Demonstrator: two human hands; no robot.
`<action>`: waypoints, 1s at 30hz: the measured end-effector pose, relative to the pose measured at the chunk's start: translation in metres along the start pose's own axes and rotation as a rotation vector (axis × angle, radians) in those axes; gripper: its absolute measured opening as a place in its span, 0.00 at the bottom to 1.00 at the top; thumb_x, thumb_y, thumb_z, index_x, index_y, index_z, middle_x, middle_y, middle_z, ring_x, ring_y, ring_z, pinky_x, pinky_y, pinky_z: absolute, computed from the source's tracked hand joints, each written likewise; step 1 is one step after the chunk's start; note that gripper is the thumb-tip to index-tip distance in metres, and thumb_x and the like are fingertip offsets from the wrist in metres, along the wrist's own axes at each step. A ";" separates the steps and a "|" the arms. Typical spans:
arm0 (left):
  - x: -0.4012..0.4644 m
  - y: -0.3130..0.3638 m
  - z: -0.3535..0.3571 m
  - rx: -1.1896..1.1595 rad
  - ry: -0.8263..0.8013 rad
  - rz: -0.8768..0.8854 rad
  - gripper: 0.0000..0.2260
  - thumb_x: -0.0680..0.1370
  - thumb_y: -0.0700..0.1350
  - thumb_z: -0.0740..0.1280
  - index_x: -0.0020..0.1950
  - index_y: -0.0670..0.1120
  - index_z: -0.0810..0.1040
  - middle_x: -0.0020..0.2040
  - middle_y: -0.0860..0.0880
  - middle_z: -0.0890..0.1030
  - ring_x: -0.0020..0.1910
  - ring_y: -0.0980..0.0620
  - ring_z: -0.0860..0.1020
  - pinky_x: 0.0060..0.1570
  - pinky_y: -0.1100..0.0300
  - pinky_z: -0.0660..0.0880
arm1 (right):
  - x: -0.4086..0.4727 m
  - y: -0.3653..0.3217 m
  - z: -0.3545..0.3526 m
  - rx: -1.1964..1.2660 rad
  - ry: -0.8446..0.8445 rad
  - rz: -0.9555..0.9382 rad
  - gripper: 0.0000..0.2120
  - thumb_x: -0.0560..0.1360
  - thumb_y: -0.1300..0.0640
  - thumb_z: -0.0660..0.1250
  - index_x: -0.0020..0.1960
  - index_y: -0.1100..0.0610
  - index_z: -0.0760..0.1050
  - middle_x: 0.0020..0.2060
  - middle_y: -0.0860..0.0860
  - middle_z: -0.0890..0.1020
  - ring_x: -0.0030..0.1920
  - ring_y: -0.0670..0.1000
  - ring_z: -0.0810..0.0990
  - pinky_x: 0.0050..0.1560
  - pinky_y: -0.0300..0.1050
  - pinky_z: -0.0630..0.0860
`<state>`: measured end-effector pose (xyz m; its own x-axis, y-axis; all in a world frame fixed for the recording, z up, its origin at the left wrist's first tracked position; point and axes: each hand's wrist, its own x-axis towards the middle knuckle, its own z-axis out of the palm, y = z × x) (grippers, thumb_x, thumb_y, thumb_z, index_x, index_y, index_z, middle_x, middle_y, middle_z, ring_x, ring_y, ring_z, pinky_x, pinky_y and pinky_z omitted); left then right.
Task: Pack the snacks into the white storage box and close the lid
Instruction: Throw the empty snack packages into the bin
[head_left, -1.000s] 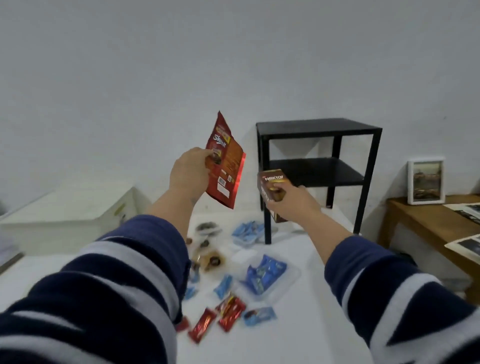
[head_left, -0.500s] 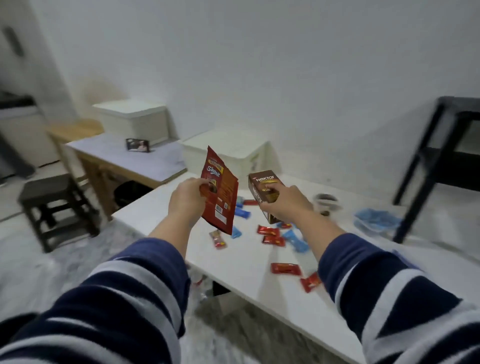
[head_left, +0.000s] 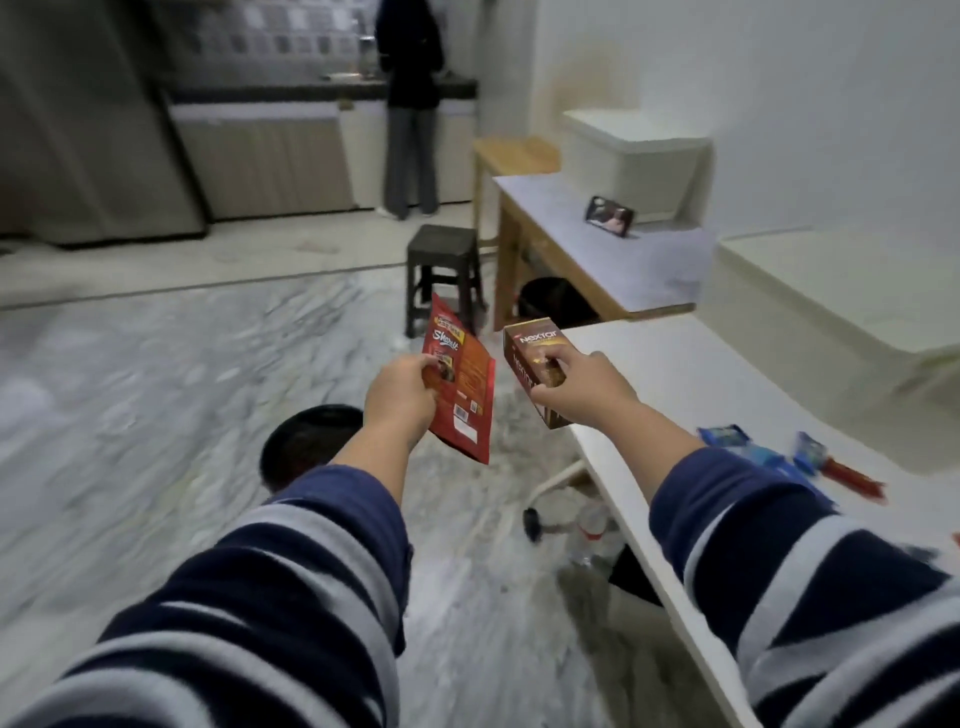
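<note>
Red snack pouch (head_left: 460, 384) pinched in the left hand (head_left: 402, 387), brown Nextar box (head_left: 535, 364) clamped in the right hand's (head_left: 584, 389) grip, both raised off the white counter's (head_left: 675, 395) left edge; white storage box (head_left: 636, 156) on the far counter, lid on.

Glossy red foil pouch (head_left: 460, 387), matt brown cardboard box (head_left: 532, 364), smooth white tabletop (head_left: 727, 384), polished marble floor (head_left: 156, 415)

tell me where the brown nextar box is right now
In the head view the Nextar box sits just right of centre, held in the right hand above the white table's near corner, beside the red pouch.
</note>
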<state>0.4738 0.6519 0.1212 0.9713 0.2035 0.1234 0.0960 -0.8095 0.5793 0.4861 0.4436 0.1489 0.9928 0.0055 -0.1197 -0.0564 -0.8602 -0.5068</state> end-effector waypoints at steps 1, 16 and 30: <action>0.004 -0.016 -0.007 0.009 0.023 -0.029 0.19 0.76 0.37 0.64 0.66 0.49 0.75 0.65 0.47 0.76 0.61 0.45 0.75 0.59 0.52 0.74 | 0.008 -0.014 0.010 -0.009 -0.017 -0.031 0.32 0.65 0.41 0.66 0.69 0.40 0.66 0.56 0.55 0.73 0.54 0.58 0.79 0.55 0.53 0.79; 0.084 -0.281 -0.081 0.050 0.001 -0.342 0.22 0.76 0.34 0.61 0.68 0.50 0.74 0.66 0.47 0.75 0.61 0.45 0.76 0.54 0.54 0.74 | 0.100 -0.215 0.226 0.006 -0.290 -0.085 0.34 0.61 0.39 0.65 0.68 0.36 0.66 0.58 0.53 0.77 0.52 0.56 0.80 0.52 0.50 0.80; 0.217 -0.460 0.038 -0.109 -0.217 -0.553 0.21 0.77 0.34 0.61 0.69 0.46 0.72 0.67 0.45 0.73 0.61 0.44 0.76 0.60 0.51 0.75 | 0.259 -0.231 0.438 -0.083 -0.531 0.079 0.30 0.69 0.42 0.65 0.70 0.41 0.65 0.60 0.56 0.70 0.60 0.59 0.74 0.59 0.54 0.77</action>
<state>0.6490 1.0475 -0.1490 0.8068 0.4522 -0.3803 0.5881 -0.5520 0.5912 0.7102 0.8671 -0.1395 0.7946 0.1778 -0.5805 -0.0987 -0.9056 -0.4125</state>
